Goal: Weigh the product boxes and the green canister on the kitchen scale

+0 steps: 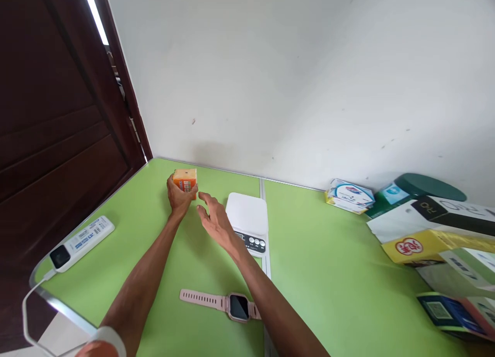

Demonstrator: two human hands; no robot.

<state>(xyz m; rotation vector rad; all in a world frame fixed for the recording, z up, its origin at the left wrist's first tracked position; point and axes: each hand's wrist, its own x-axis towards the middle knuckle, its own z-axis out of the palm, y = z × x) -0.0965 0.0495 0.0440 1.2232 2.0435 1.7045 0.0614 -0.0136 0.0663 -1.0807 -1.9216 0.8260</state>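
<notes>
My left hand is wrapped around a small orange box with a pale top, at the far left part of the green table. Just right of the box, my right hand is held with thumb and fingers apart and nothing between them. Beside that hand lies a white kitchen scale; my right hand and wrist cover part of its button panel. Nearer to me, a pink smartwatch lies flat with its strap stretched out, one end passing under my right forearm.
At the left edge sits a white power bank with a cable plugged in. Several boxes, among them a yellow one, are piled at the right near a dark green lidded container. The wall rises behind the table.
</notes>
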